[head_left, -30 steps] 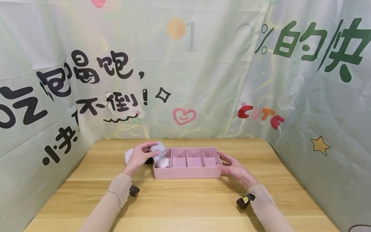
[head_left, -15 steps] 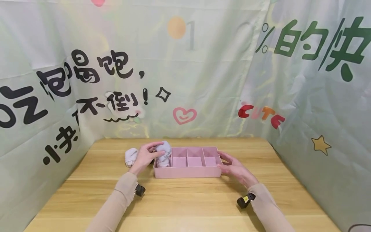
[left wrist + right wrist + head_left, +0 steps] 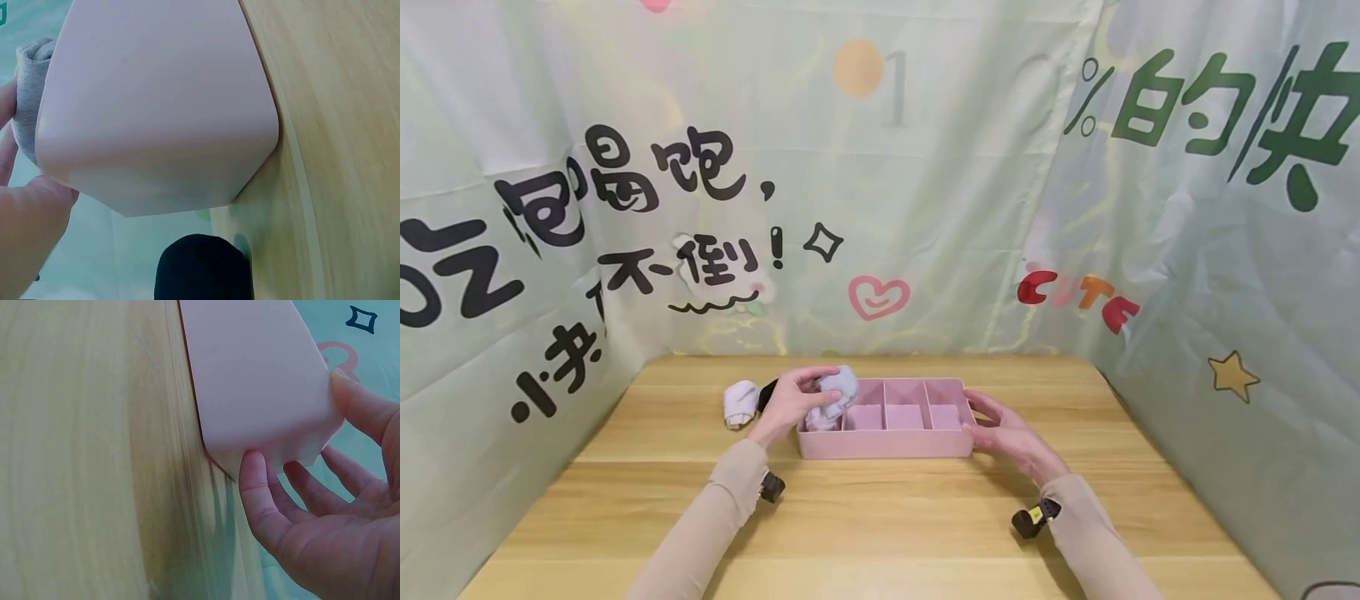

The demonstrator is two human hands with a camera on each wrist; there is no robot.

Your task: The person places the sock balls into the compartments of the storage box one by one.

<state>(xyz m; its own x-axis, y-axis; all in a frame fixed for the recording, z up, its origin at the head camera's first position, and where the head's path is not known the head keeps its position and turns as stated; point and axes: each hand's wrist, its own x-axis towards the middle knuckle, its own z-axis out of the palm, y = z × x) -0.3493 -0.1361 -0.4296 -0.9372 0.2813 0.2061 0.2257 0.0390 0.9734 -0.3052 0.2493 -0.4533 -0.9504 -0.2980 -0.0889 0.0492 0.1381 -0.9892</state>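
In the head view my left hand (image 3: 790, 402) pinches a rolled light-grey sock (image 3: 838, 389) between thumb and fingers, just above the pink divided box (image 3: 886, 445). It is near the divider beside the leftmost compartment. A pale rolled sock (image 3: 822, 419) sits in that compartment, partly covered by my hand. The left wrist view shows the grey sock (image 3: 31, 94) at the box's rim. My right hand (image 3: 1017, 442) grips the box's right end. In the right wrist view its thumb is at the upper edge and its fingers (image 3: 253, 478) lie against the end wall.
A whitish rolled sock (image 3: 741, 404) lies on the wooden table (image 3: 880, 521) left of the box. Next to it is a black rolled item (image 3: 767, 394), mostly behind my left hand. Printed cloth walls (image 3: 925, 208) enclose the back and sides.
My left hand has moved right with the grey sock, from above the left compartment's left edge towards the first divider. The right hand and box have stayed in place.
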